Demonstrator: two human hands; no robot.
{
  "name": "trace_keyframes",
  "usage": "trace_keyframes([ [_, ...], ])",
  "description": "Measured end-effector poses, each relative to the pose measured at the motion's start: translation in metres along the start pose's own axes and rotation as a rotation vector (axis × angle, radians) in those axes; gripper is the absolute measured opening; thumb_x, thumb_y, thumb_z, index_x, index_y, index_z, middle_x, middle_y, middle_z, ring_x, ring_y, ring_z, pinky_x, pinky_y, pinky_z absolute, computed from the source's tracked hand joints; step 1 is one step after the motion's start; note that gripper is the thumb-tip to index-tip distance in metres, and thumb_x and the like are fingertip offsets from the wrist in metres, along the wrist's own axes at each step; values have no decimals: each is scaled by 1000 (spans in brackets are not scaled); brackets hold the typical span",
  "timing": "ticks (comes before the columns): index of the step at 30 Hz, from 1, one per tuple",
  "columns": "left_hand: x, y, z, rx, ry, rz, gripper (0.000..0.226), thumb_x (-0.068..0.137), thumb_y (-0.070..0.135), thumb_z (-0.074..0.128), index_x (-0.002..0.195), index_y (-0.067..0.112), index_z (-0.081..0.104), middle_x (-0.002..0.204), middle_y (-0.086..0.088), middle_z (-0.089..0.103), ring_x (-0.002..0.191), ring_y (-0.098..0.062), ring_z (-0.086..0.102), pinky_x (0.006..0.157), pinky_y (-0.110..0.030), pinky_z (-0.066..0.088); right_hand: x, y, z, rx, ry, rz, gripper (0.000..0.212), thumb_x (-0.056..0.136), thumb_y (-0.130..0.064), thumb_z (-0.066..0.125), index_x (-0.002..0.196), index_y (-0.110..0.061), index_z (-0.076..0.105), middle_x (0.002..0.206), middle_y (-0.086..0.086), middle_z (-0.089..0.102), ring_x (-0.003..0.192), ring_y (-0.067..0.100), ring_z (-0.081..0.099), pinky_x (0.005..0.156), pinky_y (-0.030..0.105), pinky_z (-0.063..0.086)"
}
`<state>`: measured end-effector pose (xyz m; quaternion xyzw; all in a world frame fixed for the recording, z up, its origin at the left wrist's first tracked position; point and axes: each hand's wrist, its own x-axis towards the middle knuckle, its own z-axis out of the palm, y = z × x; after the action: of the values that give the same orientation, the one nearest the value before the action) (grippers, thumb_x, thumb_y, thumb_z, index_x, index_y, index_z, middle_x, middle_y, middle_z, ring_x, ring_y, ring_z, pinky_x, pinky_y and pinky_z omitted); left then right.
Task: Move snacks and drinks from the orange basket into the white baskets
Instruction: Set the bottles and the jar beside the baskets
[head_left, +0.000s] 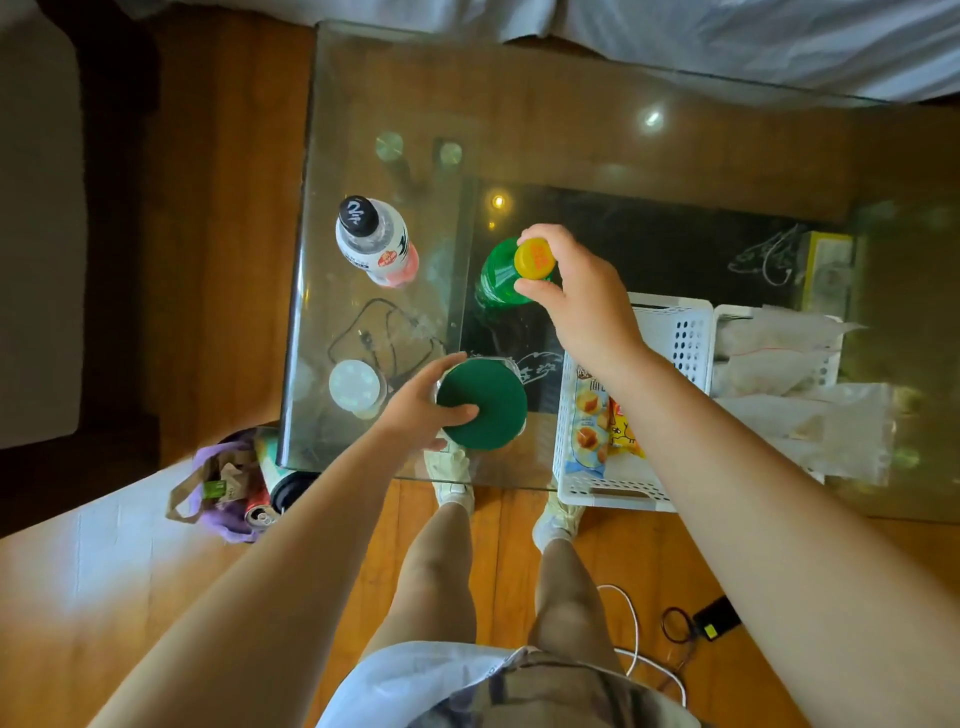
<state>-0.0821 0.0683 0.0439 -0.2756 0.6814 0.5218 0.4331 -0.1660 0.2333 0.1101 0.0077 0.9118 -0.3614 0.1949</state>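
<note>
My right hand (574, 291) grips the yellow cap of a green bottle (496, 278) that stands upright on the glass table (571, 130). My left hand (423, 405) holds a jar with a dark green lid (485, 402) near the table's front edge. To the right stands a white basket (685, 332) with snack packets (592, 421) in it. A second white basket (826, 358) beside it holds clear plastic bags. A white bottle with a black cap (374, 241) stands at the left of the table. No orange basket is in view.
A small round white lid (354, 387) and a black cable (374, 332) lie on the glass near my left hand. On the floor left of the table sits a purple bag (223, 483) with cans. White cloth covers the far edge. Cables lie by my feet.
</note>
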Motion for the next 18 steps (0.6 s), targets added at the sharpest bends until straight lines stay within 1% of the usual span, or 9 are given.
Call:
trace_keyframes([
  [2, 1, -1, 8, 10, -23, -4, 61, 85, 3, 63, 133, 36, 43, 135, -1, 44, 121, -31, 45, 77, -44, 55, -8, 4, -1, -10, -3, -17, 35, 87, -21, 60, 121, -22, 49, 109, 5, 60, 99, 25, 56, 83, 44, 50],
  [4, 1, -2, 13, 23, -43, -5, 62, 85, 3, 63, 134, 36, 42, 140, -3, 42, 123, -33, 45, 83, -47, 55, -15, 8, -3, -13, -4, -18, 37, 87, -21, 60, 122, -22, 50, 110, 5, 61, 97, 25, 56, 82, 44, 50],
  [9, -2, 0, 22, 65, -76, -4, 63, 86, 4, 62, 135, 38, 40, 142, -4, 39, 123, -33, 45, 81, -43, 54, -30, 18, -8, -51, 2, -6, 36, 87, -22, 59, 122, -21, 50, 106, 5, 61, 94, 23, 55, 78, 40, 49],
  [13, -3, 1, 28, 67, -114, -9, 62, 87, 3, 60, 135, 37, 39, 144, -5, 38, 127, -34, 42, 92, -50, 51, -39, 29, -12, -61, 5, 18, 36, 87, -23, 59, 122, -21, 49, 105, 5, 61, 94, 22, 56, 76, 35, 48],
  [15, -4, 1, 31, 81, -137, -15, 63, 88, 3, 60, 136, 37, 39, 145, -6, 36, 128, -34, 41, 94, -52, 49, -42, 33, -13, -62, 4, 27, 37, 88, -24, 59, 123, -21, 49, 102, 3, 61, 92, 20, 55, 72, 31, 46],
  [18, -7, 0, 36, 139, -166, -16, 64, 88, 5, 59, 138, 38, 36, 146, -5, 34, 127, -34, 41, 89, -48, 52, -45, 37, -14, -62, 14, 32, 36, 87, -24, 60, 122, -21, 50, 97, 1, 59, 86, 17, 52, 67, 26, 38],
])
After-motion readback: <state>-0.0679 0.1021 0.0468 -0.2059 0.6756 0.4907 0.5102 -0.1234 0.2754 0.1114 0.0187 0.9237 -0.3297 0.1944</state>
